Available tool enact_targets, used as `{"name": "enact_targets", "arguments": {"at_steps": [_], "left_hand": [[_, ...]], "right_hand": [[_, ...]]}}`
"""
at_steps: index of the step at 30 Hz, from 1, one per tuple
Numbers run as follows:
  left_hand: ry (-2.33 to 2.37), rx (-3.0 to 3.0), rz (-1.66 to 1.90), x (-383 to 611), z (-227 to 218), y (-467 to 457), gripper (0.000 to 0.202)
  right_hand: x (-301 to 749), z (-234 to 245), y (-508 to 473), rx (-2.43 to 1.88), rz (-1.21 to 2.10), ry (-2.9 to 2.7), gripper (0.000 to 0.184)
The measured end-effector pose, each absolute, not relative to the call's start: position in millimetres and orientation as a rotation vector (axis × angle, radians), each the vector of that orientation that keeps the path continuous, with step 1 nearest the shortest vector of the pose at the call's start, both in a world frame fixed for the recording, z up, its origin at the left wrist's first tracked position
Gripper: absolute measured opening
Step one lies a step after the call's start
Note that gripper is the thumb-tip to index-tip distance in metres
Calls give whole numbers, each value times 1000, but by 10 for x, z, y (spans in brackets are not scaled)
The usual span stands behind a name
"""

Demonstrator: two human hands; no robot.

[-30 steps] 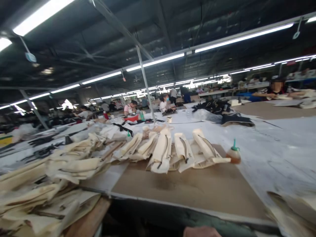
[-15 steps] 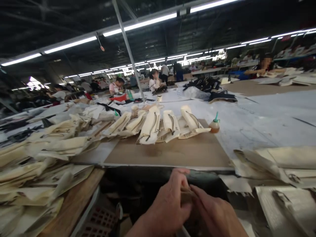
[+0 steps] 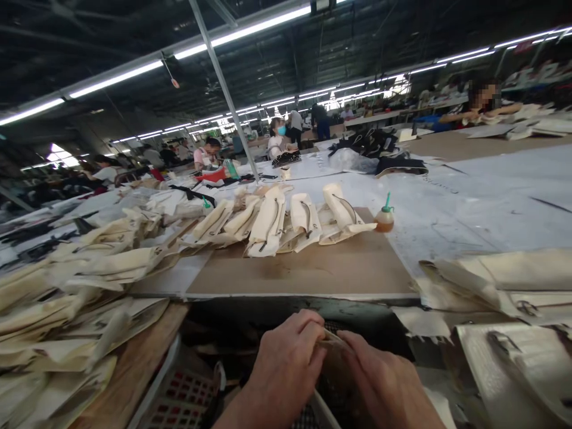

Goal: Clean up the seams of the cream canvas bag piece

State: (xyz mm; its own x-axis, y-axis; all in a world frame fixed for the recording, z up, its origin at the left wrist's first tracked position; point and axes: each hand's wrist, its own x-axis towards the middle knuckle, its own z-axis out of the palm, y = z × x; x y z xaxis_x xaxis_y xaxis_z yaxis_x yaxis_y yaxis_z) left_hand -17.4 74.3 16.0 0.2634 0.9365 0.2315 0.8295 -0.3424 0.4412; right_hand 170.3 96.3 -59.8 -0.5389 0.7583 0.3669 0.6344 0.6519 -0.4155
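Low in the view, in front of the table edge, my left hand [image 3: 288,360] has its fingers curled over the edge of a beige fabric piece [image 3: 333,338]. On the other side of that edge, my right hand [image 3: 386,381] pinches the same piece between thumb and fingers. Much of the piece hangs below, hidden by both hands. Beyond them on the table, several cream bag pieces with dark zips [image 3: 267,223] stand in a row on a brown board [image 3: 286,277].
A squeeze bottle of amber liquid [image 3: 385,219] stands right of the row. Cream pieces pile up on the left [image 3: 67,310] and right [image 3: 513,357]. Below left is a plastic basket [image 3: 185,381] beside a wooden plank [image 3: 134,363]. Co-workers sit at the far tables.
My left hand has shifted slightly left and the hands are a little farther apart, showing more of the beige piece's edge. The camera view has tilted slightly.
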Motion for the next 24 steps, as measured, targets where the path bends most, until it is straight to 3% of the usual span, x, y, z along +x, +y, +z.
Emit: {"name": "enact_targets", "arguments": {"at_steps": [12,17,24], "left_hand": [[1261,2722,770,-187,115,906,20],[1284,2749,731,-224,63,937,18],[1312,2665,853,-235,63,974,17]], "right_hand": [[1617,-509,960,-1063,462,-2263,45],[1647,-458,993,-1076,702,-2283,37],[1708,-331,1062,-1002,735,-2258,32]]}}
